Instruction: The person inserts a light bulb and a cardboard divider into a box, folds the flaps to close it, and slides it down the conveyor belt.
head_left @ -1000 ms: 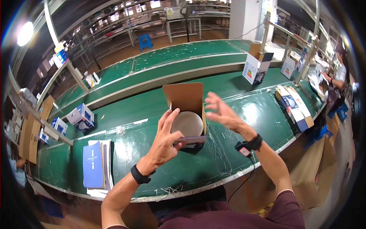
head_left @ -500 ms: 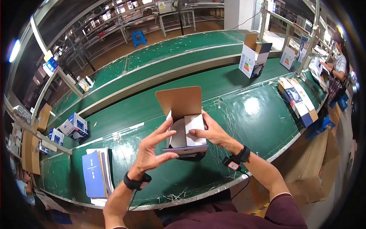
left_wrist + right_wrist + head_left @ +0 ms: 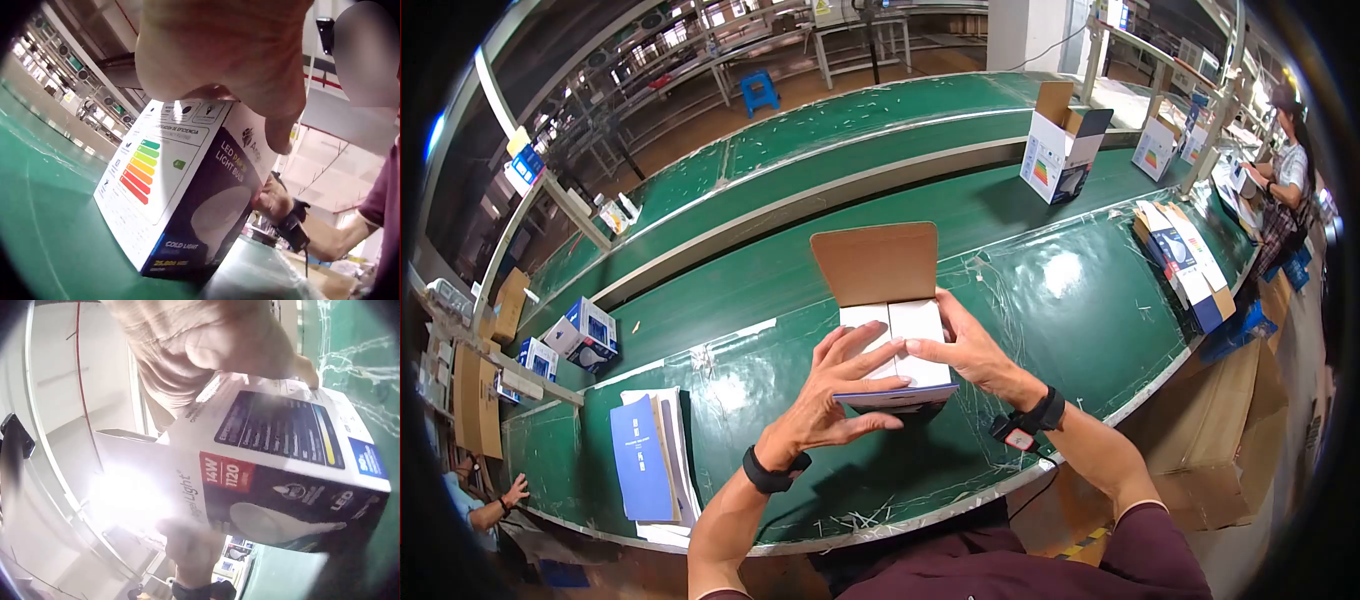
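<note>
The long green tabletop (image 3: 1060, 300) curves across the whole head view. On its near left lies a stack of blue booklets (image 3: 650, 455), and on its right a pile of flat cartons (image 3: 1185, 275). 1 open carton (image 3: 1060, 150) stands upright well beyond, on the far side.

In the middle, near the front edge, stands the LED bulb box (image 3: 900, 395), upright on the tabletop, its brown lid (image 3: 877, 262) raised at the back. Its 2 white inner flaps (image 3: 920, 330) are folded down flat over the opening and meet along the middle.

The left hand (image 3: 835, 400) holds the box from the front, fingers laid over the left flap and thumb against the front wall. The right hand (image 3: 965, 350) lies open on the right flap, thumb and straight fingers pressing it down.
</note>
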Motion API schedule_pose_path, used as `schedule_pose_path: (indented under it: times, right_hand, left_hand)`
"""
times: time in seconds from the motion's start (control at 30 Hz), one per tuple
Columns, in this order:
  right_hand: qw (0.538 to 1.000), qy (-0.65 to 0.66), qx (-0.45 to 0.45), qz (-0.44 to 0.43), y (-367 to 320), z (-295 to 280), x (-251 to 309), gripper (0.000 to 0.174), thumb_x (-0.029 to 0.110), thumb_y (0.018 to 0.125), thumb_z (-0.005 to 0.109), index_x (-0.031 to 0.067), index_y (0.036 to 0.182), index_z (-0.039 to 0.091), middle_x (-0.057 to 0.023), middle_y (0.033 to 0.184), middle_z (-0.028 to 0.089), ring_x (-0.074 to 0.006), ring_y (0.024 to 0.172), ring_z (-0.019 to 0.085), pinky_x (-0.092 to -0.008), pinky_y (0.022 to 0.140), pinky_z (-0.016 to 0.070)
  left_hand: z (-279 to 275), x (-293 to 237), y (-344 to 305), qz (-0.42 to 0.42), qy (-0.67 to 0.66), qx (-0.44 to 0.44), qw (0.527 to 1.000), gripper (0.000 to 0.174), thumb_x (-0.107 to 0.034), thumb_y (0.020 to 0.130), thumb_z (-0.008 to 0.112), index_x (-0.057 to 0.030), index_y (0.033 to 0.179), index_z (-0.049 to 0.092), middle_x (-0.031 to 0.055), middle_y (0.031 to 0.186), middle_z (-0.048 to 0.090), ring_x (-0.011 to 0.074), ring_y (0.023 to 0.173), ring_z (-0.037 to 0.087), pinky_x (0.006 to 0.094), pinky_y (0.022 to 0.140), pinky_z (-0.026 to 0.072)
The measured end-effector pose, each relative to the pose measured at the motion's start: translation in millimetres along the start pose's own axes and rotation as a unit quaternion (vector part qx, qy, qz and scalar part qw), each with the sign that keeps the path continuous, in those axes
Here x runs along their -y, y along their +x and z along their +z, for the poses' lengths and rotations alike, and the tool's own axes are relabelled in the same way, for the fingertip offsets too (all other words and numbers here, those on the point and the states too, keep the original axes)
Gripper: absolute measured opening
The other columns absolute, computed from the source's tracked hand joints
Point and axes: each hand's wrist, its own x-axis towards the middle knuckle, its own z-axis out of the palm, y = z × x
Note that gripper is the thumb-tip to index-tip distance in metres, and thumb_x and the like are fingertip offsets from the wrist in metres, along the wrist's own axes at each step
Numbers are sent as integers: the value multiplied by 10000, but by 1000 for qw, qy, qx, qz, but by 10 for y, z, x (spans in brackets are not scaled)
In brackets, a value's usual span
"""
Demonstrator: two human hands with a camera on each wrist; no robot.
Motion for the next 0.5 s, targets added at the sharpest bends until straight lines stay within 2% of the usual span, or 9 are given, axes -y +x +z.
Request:
schedule_pose_path:
  times: [0.07, 0.1, 0.17, 0.2, 0.23, 0.3, 0.33, 0.43, 0.5]
  right_hand:
    - [995, -76, 3, -66, 87, -96, -2, 779, 274, 942, 786, 63, 1580, 393, -107, 1478, 553, -202, 1308, 552, -362, 1081, 471]
    - [996, 81, 11, -42, 76, -26, 347, 506, 267, 997, 722, 71, 1446, 595, -98, 1443, 607, -202, 1299, 566, -363, 1079, 463]
    - [991, 25, 108, -80, 182, -202, 750, 336, 293, 1033, 672, 84, 1289, 730, -129, 1386, 646, -224, 1281, 582, -361, 1081, 457]
    - [987, -48, 144, -57, 206, -157, 906, 351, 349, 1027, 668, 90, 1247, 755, -150, 1392, 646, -253, 1287, 588, -371, 1087, 457]
    - [976, -122, 178, -34, 221, -84, 995, 378, 405, 1022, 665, 96, 1206, 780, -171, 1398, 645, -283, 1292, 593, -380, 1092, 458]
    - [910, -324, 240, -93, 208, 9, 956, 506, 508, 970, 688, 135, 1310, 735, -242, 1495, 563, -383, 1366, 552, -451, 1148, 426]
    - [899, -351, 237, -110, 181, 19, 962, 509, 495, 962, 699, 136, 1321, 727, -233, 1488, 574, -385, 1361, 559, -455, 1145, 434]
    - [879, -397, 222, -143, 163, 41, 927, 477, 439, 945, 731, 134, 1312, 731, -196, 1429, 633, -384, 1343, 582, -458, 1124, 462]
    - [890, -377, 212, -144, 146, 36, 912, 433, 360, 927, 764, 123, 1289, 742, -173, 1388, 670, -373, 1334, 597, -460, 1116, 476]
  left_hand:
    - [18, 79, -26, 21, 22, 6, 1000, 571, -490, 818, 840, -278, 1337, 731, -16, 1562, 557, 362, 1509, 391, 566, 1244, 196]
    - [6, 69, -22, 15, 29, 11, 999, 578, -467, 826, 839, -263, 1353, 720, 2, 1565, 553, 363, 1507, 392, 564, 1245, 195]
    - [-11, 11, 4, 2, 40, 19, 999, 592, -423, 843, 837, -232, 1386, 697, 38, 1572, 545, 364, 1503, 393, 561, 1246, 191]
    - [-24, -87, 28, -43, -12, -21, 999, 656, -345, 820, 878, -161, 1411, 663, 133, 1516, 579, 369, 1476, 420, 550, 1227, 244]
    - [14, -51, -13, -54, -30, -23, 998, 668, -339, 809, 892, -148, 1405, 659, 157, 1488, 590, 373, 1464, 428, 544, 1217, 263]
    - [102, 38, -97, -76, -67, -35, 994, 692, -325, 787, 918, -121, 1392, 652, 203, 1430, 611, 379, 1441, 444, 530, 1198, 301]
    - [128, 32, -117, -67, -78, -61, 993, 799, -449, 785, 901, -139, 1454, 593, 153, 1550, 499, 403, 1506, 325, 548, 1242, 225]
    - [208, 68, -159, -76, -126, -96, 984, 806, -422, 783, 907, -122, 1456, 583, 146, 1541, 513, 398, 1517, 309, 557, 1242, 217]
    - [247, 123, -193, -106, -133, -112, 979, 760, -301, 794, 912, -113, 1452, 580, 148, 1541, 509, 372, 1465, 406, 504, 1229, 293]
